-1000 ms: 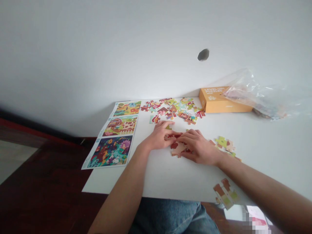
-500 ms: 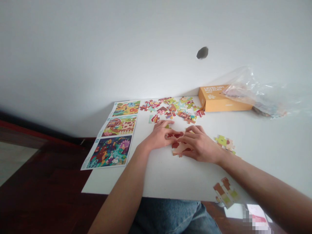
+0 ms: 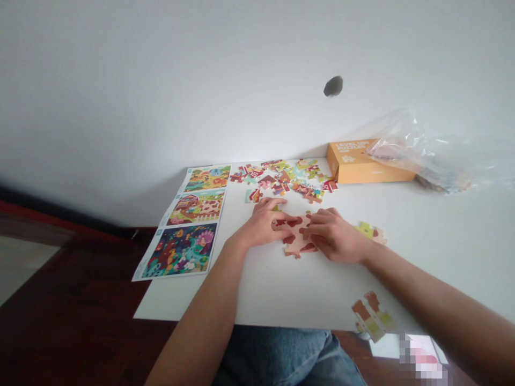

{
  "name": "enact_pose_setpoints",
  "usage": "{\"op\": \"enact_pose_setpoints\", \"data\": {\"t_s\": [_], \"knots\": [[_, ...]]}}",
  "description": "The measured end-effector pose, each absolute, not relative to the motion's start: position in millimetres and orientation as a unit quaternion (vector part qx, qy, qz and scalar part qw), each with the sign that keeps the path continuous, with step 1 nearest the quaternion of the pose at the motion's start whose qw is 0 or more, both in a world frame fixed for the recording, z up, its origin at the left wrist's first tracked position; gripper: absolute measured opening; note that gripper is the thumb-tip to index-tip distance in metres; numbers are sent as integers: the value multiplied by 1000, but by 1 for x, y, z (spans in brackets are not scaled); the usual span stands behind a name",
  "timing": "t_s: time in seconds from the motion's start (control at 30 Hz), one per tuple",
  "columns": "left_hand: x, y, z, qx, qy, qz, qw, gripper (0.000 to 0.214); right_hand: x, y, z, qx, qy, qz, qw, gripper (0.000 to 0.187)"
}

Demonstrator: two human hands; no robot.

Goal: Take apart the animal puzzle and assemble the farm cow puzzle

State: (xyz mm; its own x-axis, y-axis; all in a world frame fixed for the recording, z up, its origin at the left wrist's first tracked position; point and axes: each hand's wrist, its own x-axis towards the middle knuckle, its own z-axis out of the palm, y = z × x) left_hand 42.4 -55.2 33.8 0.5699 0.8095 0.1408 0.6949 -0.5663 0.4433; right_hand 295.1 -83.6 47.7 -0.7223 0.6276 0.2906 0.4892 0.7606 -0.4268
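**Both hands clamping puzzle section on table**

Puzzle section [image 3: 296,238] lies flat on the table [image 3: 277,295], between left hand [image 3: 263,223] and right hand [image 3: 333,236]. Both grip its edges from either side, fingers on top; not released. Versus the previous frame, right hand sits further right, exposing more of the section's brown-patched face. Counts: 1 picture sheet [image 3: 189,222] with 3 scenes, 2 joined chunks [image 3: 372,316] at right, 1 box [image 3: 354,166], 1 plastic bag [image 3: 418,150], one heap of loose pieces [image 3: 281,179].
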Motion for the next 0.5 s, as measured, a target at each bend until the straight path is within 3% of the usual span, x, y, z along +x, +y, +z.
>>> {"op": "enact_pose_setpoints", "data": {"t_s": [0.3,0.5], "knots": [[42,-55,33,870,432,166,172,32,295,-83,49,-301,-917,176,193,27],[41,-52,31,876,409,197,165,27,299,-79,50,-352,-880,140,288,28]]}}
